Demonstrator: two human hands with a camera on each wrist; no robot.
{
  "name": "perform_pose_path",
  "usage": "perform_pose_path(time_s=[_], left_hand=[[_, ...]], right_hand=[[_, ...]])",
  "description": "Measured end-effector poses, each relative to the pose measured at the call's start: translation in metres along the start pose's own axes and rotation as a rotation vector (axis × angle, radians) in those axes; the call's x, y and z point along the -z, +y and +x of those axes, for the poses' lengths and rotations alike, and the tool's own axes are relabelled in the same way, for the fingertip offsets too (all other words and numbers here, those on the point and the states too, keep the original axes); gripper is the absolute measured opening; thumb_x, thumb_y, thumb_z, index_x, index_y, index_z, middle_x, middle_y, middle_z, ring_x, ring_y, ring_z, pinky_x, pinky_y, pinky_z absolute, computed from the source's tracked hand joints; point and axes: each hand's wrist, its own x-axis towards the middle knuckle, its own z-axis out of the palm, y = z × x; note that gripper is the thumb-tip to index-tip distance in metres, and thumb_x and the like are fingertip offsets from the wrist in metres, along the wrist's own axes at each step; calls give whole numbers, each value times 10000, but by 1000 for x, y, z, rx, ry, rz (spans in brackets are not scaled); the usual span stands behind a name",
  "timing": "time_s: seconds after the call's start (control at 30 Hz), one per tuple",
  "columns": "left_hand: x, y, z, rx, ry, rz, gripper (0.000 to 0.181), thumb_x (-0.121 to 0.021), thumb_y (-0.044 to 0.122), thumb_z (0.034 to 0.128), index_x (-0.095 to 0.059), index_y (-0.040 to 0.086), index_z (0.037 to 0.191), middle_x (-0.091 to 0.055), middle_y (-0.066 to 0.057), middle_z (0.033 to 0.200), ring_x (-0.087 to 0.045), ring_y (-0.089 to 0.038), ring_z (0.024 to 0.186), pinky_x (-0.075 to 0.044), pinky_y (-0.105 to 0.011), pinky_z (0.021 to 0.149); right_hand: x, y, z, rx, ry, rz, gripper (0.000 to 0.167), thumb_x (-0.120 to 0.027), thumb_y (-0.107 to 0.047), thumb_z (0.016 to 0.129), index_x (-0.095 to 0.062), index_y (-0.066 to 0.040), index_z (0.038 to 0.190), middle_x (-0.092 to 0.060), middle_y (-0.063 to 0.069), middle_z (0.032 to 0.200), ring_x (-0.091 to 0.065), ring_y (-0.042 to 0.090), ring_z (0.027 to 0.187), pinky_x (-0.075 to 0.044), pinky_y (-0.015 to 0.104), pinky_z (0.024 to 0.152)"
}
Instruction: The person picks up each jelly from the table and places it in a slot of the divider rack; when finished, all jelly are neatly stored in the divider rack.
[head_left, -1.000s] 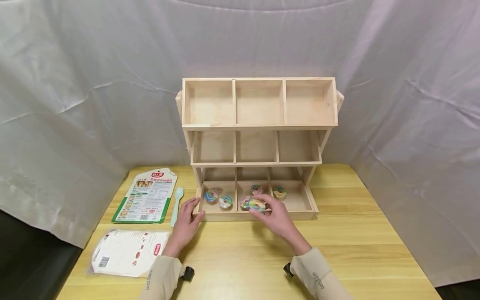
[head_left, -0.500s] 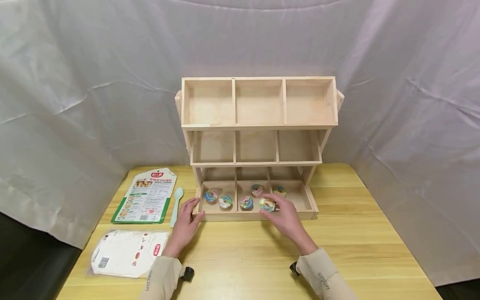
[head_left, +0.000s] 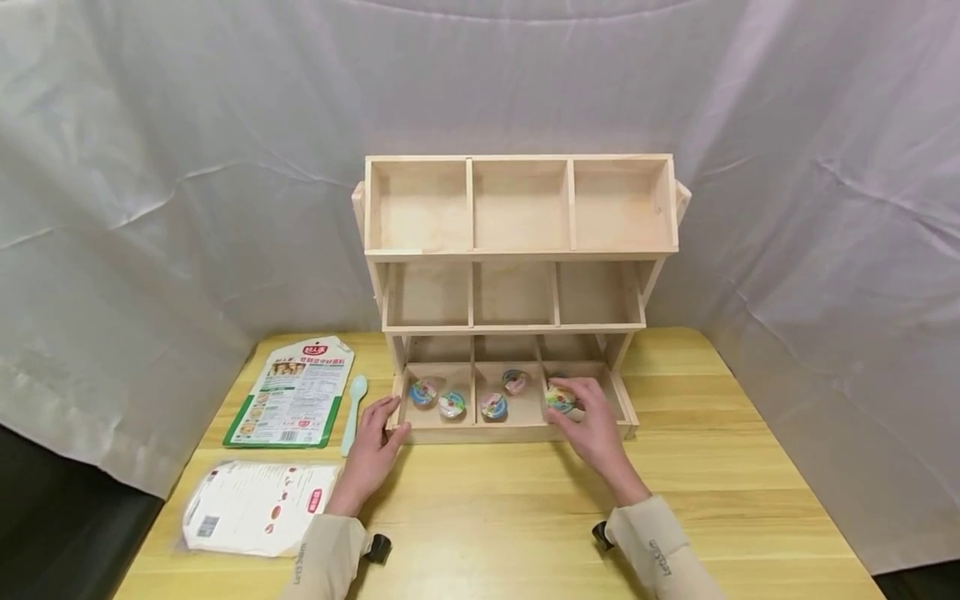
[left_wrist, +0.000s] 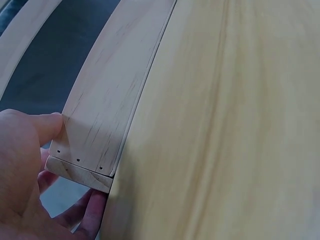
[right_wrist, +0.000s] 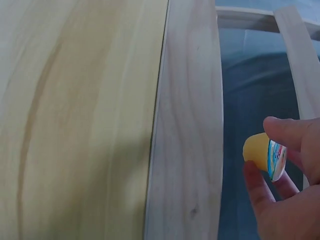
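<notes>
In the head view a three-tier wooden rack (head_left: 521, 329) stands on the table. My right hand (head_left: 596, 425) pinches a small jelly cup (head_left: 560, 398) over the right compartment of the bottom tier. Its yellow body (right_wrist: 256, 150) and printed lid show between thumb and fingers in the right wrist view. Another cup in that compartment is mostly hidden behind it. My left hand (head_left: 372, 450) grips the bottom tier's front left corner (left_wrist: 80, 172), thumb on the front board. Two jelly cups (head_left: 452, 405) lie in the left compartment and two more (head_left: 494, 406) in the middle one.
Left of the rack on the table (head_left: 465, 517) lie a green-and-white printed pouch (head_left: 292, 392), a pale green spoon (head_left: 354, 412) and a white printed packet (head_left: 258, 508). Grey curtains (head_left: 517, 83) hang behind and at both sides.
My right hand has carried the jelly cup rightward, from the middle compartment to above the right one. My left hand has stayed at the rack's corner.
</notes>
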Motion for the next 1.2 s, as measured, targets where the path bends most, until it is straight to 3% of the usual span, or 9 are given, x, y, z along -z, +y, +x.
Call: perform_pose_path(time_s=[0.47,0.7,0.77,0.9,1.0,1.2], left_hand=[[-1,0,0,25,11,5,556,-608,288,1060,-450,87,1555,-354,-131,1617,-481,-329,1386,-489,-486,1052],[-2,-1,1,20,5,10,554,-601,279,1064,-444,84,1558,-348,-138,1619,-497,-329,1366,-495,-479,1039],[-2,-1,1,21,3,11,557,-599,285,1065,-441,87,1560,-345,-138,1621,-488,-327,1379,-494,-478,1046],[-2,-1,1,29,0,4,560,-596,292,1066,-437,90,1563,-335,-135,1628,-482,-332,1381,-487,-490,1058],[-1,0,1,33,1,-2,562,-597,292,1066,-434,92,1565,-327,-135,1633,-461,-346,1407,-474,-506,1083],[-1,-2,1,31,-6,1,574,-590,317,1068,-425,96,1571,-322,-135,1636,-437,-360,1436,-460,-533,1116]], right_hand=[[28,27,2,-45,-11,-94,539,-799,-44,892,-618,-48,1399,-567,201,1309,-621,362,1111,-575,519,986],[41,39,1,-39,-26,-199,544,-794,-95,910,-603,-43,1416,-605,207,1299,-641,303,971,-587,390,826],[44,41,1,-38,-24,-221,544,-792,-105,912,-599,-40,1417,-605,224,1314,-646,317,963,-585,405,815],[48,44,3,-38,-24,-244,542,-786,-114,914,-595,-32,1415,-582,271,1375,-647,431,1082,-574,559,915],[49,46,5,-35,-26,-259,540,-790,-123,911,-601,-30,1408,-578,283,1400,-577,498,1230,-484,657,1025],[50,53,8,-22,-33,-316,535,-801,-154,906,-616,-29,1392,-610,259,1395,-497,463,1293,-386,663,1101]])
